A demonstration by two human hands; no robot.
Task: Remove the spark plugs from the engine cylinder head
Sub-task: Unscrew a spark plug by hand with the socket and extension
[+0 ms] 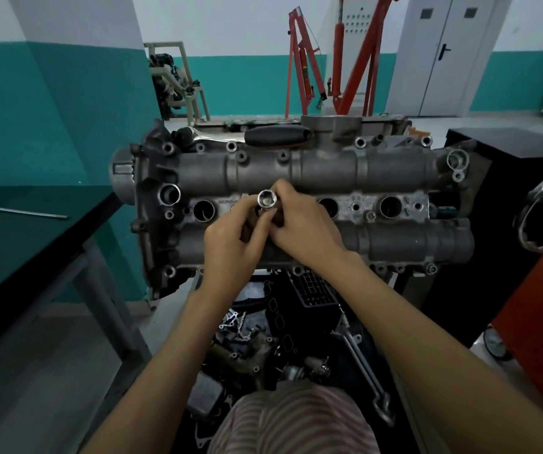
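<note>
Both hands, left hand (230, 244) and right hand (299, 231), pinch shiny steel hex socket (266, 200) above grey cast-aluminium cylinder head (329, 168). Risk: loose pinch drops socket into open plug well at 9 o'clock (204, 210); tilted entry could jam it.

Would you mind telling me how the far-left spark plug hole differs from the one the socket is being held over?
The far-left hole is fully exposed, dark inside and untouched; the hole under the socket is hidden by the left hand and right hand, both gripping that socket. Both sit in the same row on the cylinder head.
</note>
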